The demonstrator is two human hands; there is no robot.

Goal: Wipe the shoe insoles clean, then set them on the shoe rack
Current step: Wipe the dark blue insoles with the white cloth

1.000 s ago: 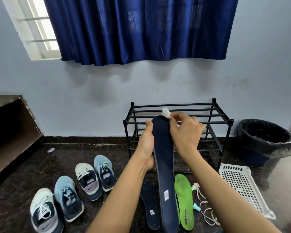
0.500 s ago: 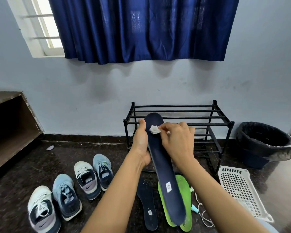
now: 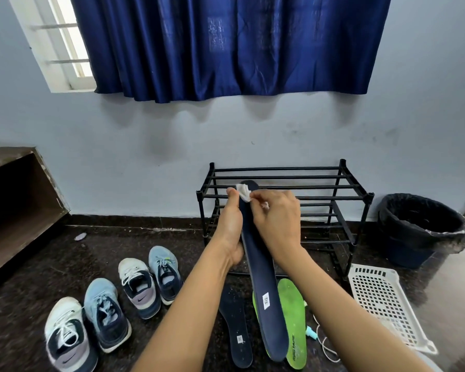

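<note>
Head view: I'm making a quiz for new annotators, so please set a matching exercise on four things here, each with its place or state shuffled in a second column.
Things:
1. raised navy insole
2. green insole
3. white wipe
4. black bin

Places or states:
A. pinched by the right hand
B. lying on the floor
C. standing right of the shoe rack
D. gripped by the left hand

Pairs: 1-D, 2-B, 3-A, 4-C.
</note>
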